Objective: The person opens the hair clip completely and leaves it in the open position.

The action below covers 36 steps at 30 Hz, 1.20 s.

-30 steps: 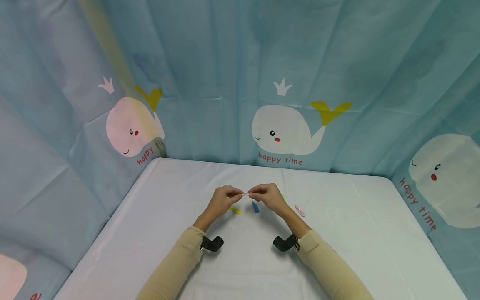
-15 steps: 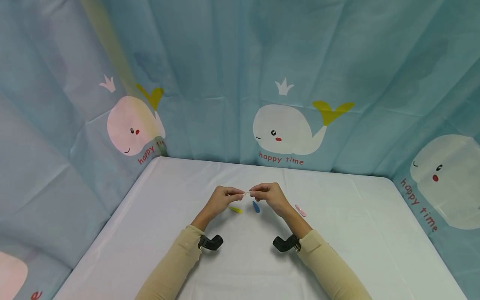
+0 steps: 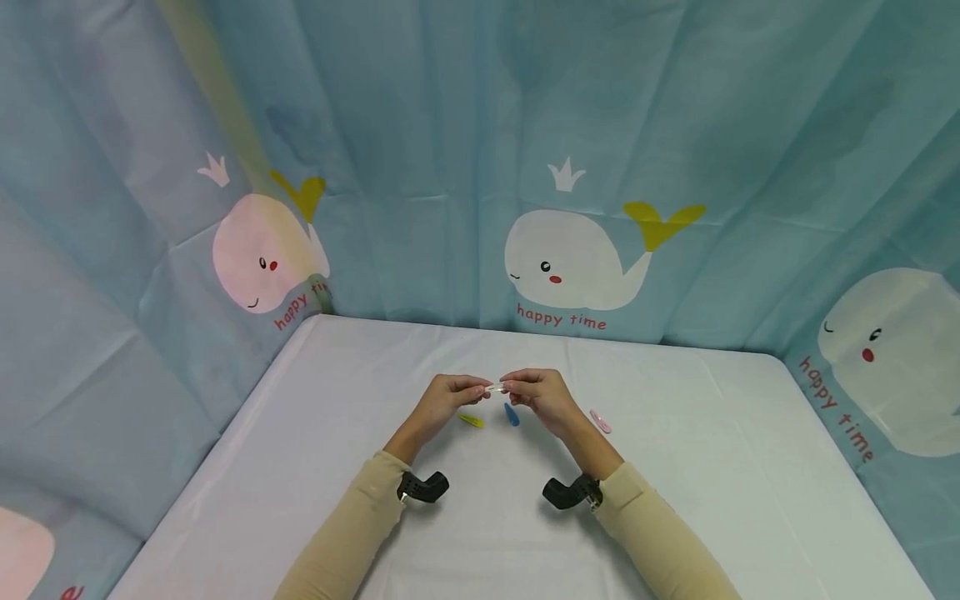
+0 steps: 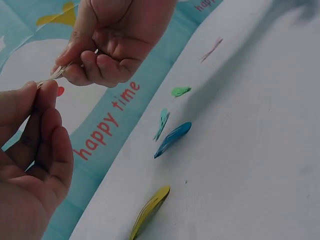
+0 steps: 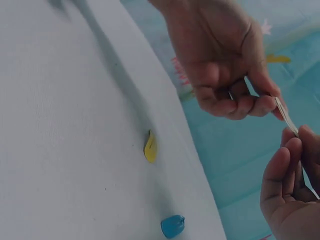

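Both hands are raised over the table with their fingertips close together. My left hand (image 3: pixel 444 402) pinches one end of a whitish snap hair clip (image 5: pixel 285 116) between thumb and fingers. The opposite end is pinched by my right hand (image 3: pixel 543 393), and only the middle of the clip shows. Below them on the cloth lie a yellow hair clip (image 3: pixel 472 421) and a blue hair clip (image 3: pixel 512 414). A pink hair clip (image 3: pixel 600 421) is to the right, beside the right forearm. In the left wrist view a green clip (image 4: pixel 180 91) and a teal clip (image 4: pixel 162 124) lie beyond the blue one.
A white cloth covers the table (image 3: pixel 712 467). Blue curtains with printed whales (image 3: pixel 573 258) hang along its back and sides. Black wrist cameras (image 3: pixel 423 487) sit on both forearms, low over the cloth.
The hands stay almost in place, both still pinching the whitish hair clip. It now looks a little wider and brighter between the fingertips. The clips on the table have not moved.
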### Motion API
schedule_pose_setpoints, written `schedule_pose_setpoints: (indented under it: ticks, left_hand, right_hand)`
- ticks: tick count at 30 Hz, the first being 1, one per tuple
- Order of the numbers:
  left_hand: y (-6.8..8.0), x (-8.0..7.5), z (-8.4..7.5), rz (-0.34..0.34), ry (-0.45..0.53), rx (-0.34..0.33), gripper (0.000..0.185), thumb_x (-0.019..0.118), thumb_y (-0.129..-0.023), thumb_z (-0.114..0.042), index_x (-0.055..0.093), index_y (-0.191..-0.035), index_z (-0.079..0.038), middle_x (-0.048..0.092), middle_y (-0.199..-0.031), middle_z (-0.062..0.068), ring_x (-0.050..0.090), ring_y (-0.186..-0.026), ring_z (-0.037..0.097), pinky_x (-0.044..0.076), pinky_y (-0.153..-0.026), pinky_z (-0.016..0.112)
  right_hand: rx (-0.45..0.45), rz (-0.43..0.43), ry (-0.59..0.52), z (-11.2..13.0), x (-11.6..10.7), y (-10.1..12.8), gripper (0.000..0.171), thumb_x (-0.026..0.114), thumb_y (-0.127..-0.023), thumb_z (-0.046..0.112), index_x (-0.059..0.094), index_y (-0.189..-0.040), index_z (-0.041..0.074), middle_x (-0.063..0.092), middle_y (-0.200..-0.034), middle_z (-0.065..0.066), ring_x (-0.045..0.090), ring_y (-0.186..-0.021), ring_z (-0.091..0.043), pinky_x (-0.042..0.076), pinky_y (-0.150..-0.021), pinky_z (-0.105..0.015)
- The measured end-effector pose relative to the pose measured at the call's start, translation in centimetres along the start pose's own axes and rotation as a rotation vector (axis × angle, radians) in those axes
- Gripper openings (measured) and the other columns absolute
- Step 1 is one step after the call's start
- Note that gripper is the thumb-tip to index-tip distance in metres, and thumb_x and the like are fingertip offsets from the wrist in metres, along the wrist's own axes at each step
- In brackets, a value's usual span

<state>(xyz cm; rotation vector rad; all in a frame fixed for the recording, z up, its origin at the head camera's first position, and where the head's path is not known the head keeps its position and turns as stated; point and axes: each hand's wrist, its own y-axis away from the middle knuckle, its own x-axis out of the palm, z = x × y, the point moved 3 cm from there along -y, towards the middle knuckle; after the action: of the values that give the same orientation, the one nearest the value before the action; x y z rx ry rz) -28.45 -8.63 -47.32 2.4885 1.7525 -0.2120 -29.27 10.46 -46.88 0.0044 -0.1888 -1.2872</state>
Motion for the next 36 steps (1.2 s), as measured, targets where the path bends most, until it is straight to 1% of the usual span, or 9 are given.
schedule_pose_setpoints:
  ticks: [5,10,13,16,19,22,29,33,36]
  left_hand:
    - [0.0,0.3,0.1,-0.009,0.122,-0.011,0.029,0.059,-0.096,-0.011,0.066,-0.116,0.009,0.072,-0.091,-0.005,0.063,-0.090,0.009,0.051,-0.082,0.022]
    - [-0.2,0.5,0.0,-0.023,0.119,0.004,0.028,0.058,-0.096,-0.009,0.066,-0.115,0.010,0.071,-0.089,-0.006,0.062,-0.090,0.011,0.051,-0.083,0.026]
    - [-0.4,0.5,0.0,-0.050,0.098,0.000,0.026,0.059,-0.096,-0.009,0.067,-0.114,0.008,0.072,-0.092,-0.001,0.063,-0.095,0.019,0.051,-0.085,0.029]
    - [-0.4,0.3,0.0,-0.081,0.080,-0.020,0.025,0.060,-0.095,-0.010,0.069,-0.113,0.006,0.072,-0.094,0.003,0.063,-0.097,0.024,0.051,-0.084,0.027]
    - [-0.3,0.3,0.1,-0.097,0.078,-0.039,0.024,0.062,-0.094,-0.010,0.070,-0.112,0.004,0.073,-0.093,0.004,0.063,-0.093,0.018,0.051,-0.082,0.024]
    - [-0.1,0.3,0.1,-0.109,0.084,-0.036,0.024,0.064,-0.093,-0.011,0.070,-0.112,0.003,0.073,-0.092,0.004,0.063,-0.089,0.010,0.051,-0.082,0.023]
    - [0.1,0.2,0.2,-0.144,0.091,-0.018,0.023,0.064,-0.093,-0.011,0.071,-0.108,0.004,0.074,-0.091,0.005,0.063,-0.086,0.009,0.051,-0.082,0.024]
    - [0.0,0.1,0.1,-0.159,0.091,-0.029,0.021,0.064,-0.092,-0.010,0.071,-0.107,0.003,0.073,-0.091,0.005,0.063,-0.086,0.010,0.050,-0.081,0.024]
    - [0.0,0.1,-0.2,-0.168,0.066,-0.028,0.019,0.064,-0.092,-0.009,0.072,-0.107,0.002,0.074,-0.093,0.008,0.063,-0.086,0.010,0.049,-0.081,0.025]
  right_hand:
    - [0.022,-0.011,-0.086,0.0,0.1,0.1,0.011,0.064,-0.091,0.001,0.075,-0.091,0.002,0.070,-0.076,0.003,0.060,-0.065,-0.008,0.054,-0.064,-0.020]
    - [0.045,-0.005,-0.166,0.1,0.3,0.1,0.023,0.060,-0.092,-0.001,0.074,-0.080,0.012,0.069,-0.073,0.003,0.058,-0.062,-0.006,0.052,-0.061,-0.018]
    - [0.034,-0.009,-0.184,0.2,0.4,0.1,0.020,0.061,-0.092,0.000,0.074,-0.082,0.010,0.069,-0.073,0.003,0.057,-0.062,-0.006,0.052,-0.062,-0.019]
    - [0.031,-0.041,-0.157,0.2,0.5,0.1,0.010,0.064,-0.091,0.002,0.073,-0.089,0.004,0.069,-0.074,0.002,0.057,-0.062,-0.007,0.052,-0.062,-0.019]
    - [0.048,-0.069,-0.116,0.0,0.5,0.1,0.014,0.065,-0.091,0.003,0.070,-0.099,-0.006,0.069,-0.074,0.001,0.056,-0.062,-0.008,0.052,-0.062,-0.020]
    - [0.063,-0.094,-0.064,-0.4,0.5,0.2,0.021,0.066,-0.090,0.005,0.068,-0.103,-0.011,0.067,-0.072,0.001,0.055,-0.062,-0.009,0.051,-0.062,-0.022]
    - [0.059,-0.131,0.039,-0.8,0.4,0.2,0.020,0.068,-0.090,0.007,0.070,-0.100,-0.010,0.066,-0.071,0.001,0.055,-0.064,-0.011,0.051,-0.065,-0.026]
    - [0.058,-0.120,0.061,-0.7,0.4,0.0,0.024,0.067,-0.090,0.007,0.068,-0.104,-0.013,0.067,-0.072,0.001,0.056,-0.064,-0.011,0.052,-0.066,-0.026]
    - [0.054,-0.107,0.082,-0.4,0.4,-0.2,0.027,0.067,-0.091,0.007,0.066,-0.106,-0.015,0.066,-0.072,0.002,0.055,-0.065,-0.012,0.053,-0.067,-0.027]
